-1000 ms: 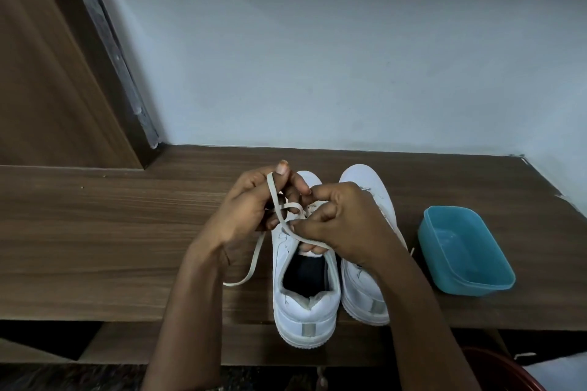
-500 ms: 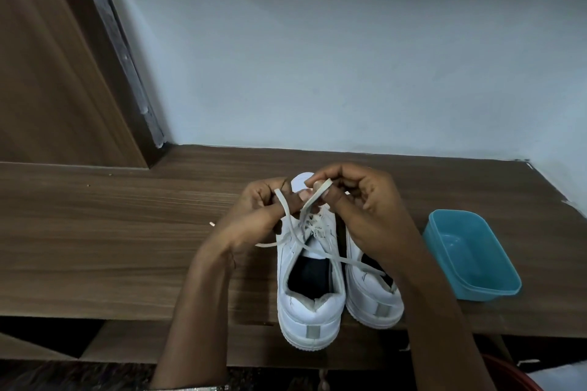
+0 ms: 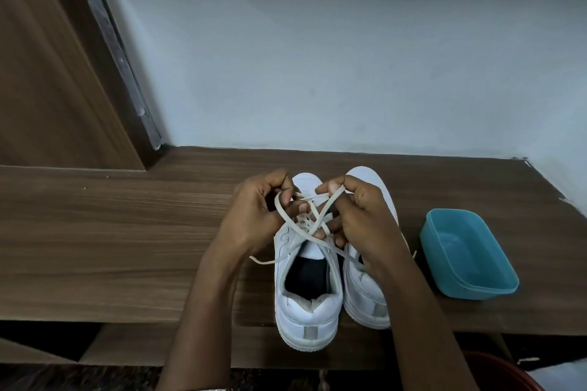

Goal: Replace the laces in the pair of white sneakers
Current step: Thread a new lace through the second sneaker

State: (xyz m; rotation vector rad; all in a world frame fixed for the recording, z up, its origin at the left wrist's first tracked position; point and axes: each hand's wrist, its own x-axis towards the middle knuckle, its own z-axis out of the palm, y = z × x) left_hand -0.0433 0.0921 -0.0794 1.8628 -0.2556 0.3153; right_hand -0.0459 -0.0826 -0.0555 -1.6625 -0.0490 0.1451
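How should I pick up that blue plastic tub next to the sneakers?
Pinch the right long wall of the blue plastic tub, thumb inside, fingers outside, coming from its right. It sits open side up with a thin rim, while the right sneaker and the right hand gripping the lace crowd its left.

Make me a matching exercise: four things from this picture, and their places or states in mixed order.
1 white lace
2 sneaker on the left
3 sneaker on the right
4 blue container

A the lace runs through it
B between the other sneaker and the container
C alone, right of both sneakers
D pinched by left hand and right hand

Pairs: 1-D, 2-A, 3-B, 4-C
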